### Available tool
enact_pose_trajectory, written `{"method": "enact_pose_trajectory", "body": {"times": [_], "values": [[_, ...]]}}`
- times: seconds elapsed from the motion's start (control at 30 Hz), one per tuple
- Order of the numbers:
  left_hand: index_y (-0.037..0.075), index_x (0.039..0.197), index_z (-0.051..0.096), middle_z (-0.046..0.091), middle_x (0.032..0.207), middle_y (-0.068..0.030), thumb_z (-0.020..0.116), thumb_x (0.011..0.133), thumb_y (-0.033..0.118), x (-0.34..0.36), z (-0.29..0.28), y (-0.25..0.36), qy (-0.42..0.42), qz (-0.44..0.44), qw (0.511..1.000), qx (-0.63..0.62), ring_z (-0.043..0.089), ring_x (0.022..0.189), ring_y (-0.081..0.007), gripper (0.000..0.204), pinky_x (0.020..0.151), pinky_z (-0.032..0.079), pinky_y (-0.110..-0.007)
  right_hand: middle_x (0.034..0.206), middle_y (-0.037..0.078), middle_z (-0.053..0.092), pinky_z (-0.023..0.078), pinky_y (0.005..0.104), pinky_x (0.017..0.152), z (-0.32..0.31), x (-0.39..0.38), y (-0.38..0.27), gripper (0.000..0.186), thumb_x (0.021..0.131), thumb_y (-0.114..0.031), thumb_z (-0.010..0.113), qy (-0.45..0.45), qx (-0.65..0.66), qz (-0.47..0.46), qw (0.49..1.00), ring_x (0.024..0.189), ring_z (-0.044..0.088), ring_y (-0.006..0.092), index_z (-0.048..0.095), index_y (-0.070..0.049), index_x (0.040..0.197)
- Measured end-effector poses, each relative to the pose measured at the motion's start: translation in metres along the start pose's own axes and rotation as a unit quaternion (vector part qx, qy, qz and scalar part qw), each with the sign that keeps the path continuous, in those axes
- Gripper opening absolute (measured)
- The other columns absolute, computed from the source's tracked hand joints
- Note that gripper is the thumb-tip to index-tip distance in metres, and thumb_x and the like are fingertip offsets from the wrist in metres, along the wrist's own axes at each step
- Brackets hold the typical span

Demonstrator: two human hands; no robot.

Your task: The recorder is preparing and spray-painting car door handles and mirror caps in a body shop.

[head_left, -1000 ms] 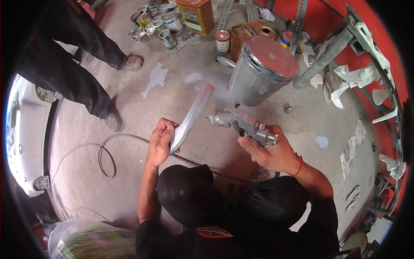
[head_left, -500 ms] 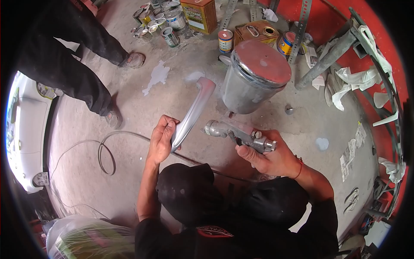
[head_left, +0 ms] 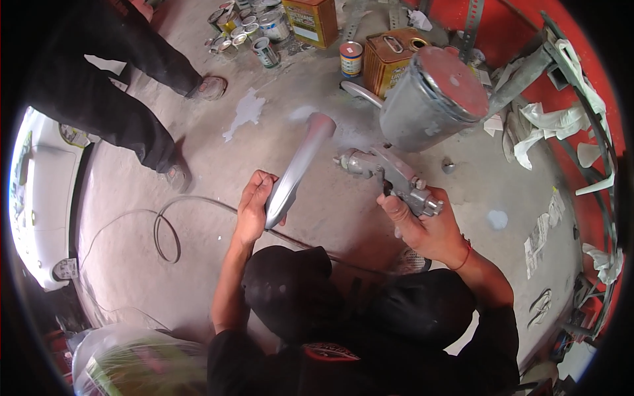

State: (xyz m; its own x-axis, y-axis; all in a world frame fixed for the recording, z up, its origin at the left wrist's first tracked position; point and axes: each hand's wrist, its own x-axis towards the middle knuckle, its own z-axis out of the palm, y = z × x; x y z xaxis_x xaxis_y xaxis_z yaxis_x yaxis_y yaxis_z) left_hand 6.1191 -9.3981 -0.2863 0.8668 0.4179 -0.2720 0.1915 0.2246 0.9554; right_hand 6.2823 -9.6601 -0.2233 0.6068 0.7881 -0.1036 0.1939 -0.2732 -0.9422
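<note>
My left hand grips the near end of a silver, curved door handle, whose far end looks reddish and points away from me. In my right hand is a metal spray gun, its nozzle pointing left toward the handle without touching it. Above the gun sits its big grey paint cup, tilted, with a red-stained lid. Part of the trigger shows near my thumb, but most of my right fingers are hidden behind the grip. A similar silver handle lies beyond the cup, partly covered by it.
Several paint cans and square tins stand on the far floor. A person's legs are at the left, near a white car. A thin hose loops across the floor. Paper-hung metal racks line the right.
My right hand has moved the spray gun and its cup up and to the right, away from the handle, tilting them. My left hand and the handle have shifted only slightly.
</note>
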Motion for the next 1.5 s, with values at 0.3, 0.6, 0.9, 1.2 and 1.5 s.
{"method": "enact_pose_trajectory", "body": {"times": [0.3,0.6,0.9,1.2,1.5], "values": [[0.006,0.097,0.046,0.056,0.072,-0.0093,0.042,0.100,0.037,0.007,0.012,-0.001,0.069,-0.010,0.997,-0.027,0.051,0.045,-0.0159,0.032,0.040,0.042,-0.026,0.069,0.013,0.055,0.044,0.0358,0.056,0.013,0.005,-0.015,0.023,0.092,-0.024,0.063,-0.052,0.029,-0.050,0.997,0.057,0.053,0.0271,0.060,-0.001,0.092],[0.006,0.096,0.045,0.057,0.073,-0.0102,0.041,0.101,0.038,0.006,0.011,-0.005,0.056,0.005,0.998,-0.023,0.052,0.045,-0.0168,0.032,0.041,0.043,-0.027,0.066,0.006,0.054,0.043,0.0304,0.055,0.014,0.005,-0.011,0.025,0.093,-0.026,0.063,-0.050,0.029,-0.051,0.997,0.058,0.053,0.0175,0.061,-0.002,0.096],[0.006,0.096,0.045,0.056,0.072,-0.0102,0.041,0.101,0.039,0.005,0.011,-0.004,0.062,0.012,0.998,-0.023,0.052,0.046,-0.0169,0.033,0.042,0.044,-0.027,0.068,0.013,0.056,0.045,0.0352,0.058,0.012,0.003,-0.017,0.023,0.091,-0.023,0.064,-0.088,0.014,-0.046,0.995,0.059,0.053,0.0261,0.061,-0.001,0.095],[0.006,0.099,0.045,0.057,0.073,-0.0104,0.040,0.101,0.038,0.002,0.013,-0.003,0.059,0.012,0.998,-0.012,0.054,0.047,-0.0168,0.033,0.043,0.044,-0.026,0.068,0.013,0.054,0.044,0.0364,0.059,0.012,-0.002,-0.019,0.022,0.092,-0.024,0.064,-0.113,0.028,-0.057,0.992,0.059,0.051,0.0290,0.061,-0.003,0.098],[0.005,0.098,0.045,0.058,0.073,-0.0113,0.039,0.101,0.037,0.000,0.012,-0.006,0.057,0.019,0.998,-0.007,0.054,0.046,-0.0173,0.032,0.042,0.044,-0.027,0.067,0.013,0.055,0.044,0.0356,0.058,0.015,-0.002,-0.009,0.023,0.092,-0.024,0.063,-0.068,0.027,-0.054,0.996,0.058,0.051,0.0288,0.059,-0.001,0.093]]}}
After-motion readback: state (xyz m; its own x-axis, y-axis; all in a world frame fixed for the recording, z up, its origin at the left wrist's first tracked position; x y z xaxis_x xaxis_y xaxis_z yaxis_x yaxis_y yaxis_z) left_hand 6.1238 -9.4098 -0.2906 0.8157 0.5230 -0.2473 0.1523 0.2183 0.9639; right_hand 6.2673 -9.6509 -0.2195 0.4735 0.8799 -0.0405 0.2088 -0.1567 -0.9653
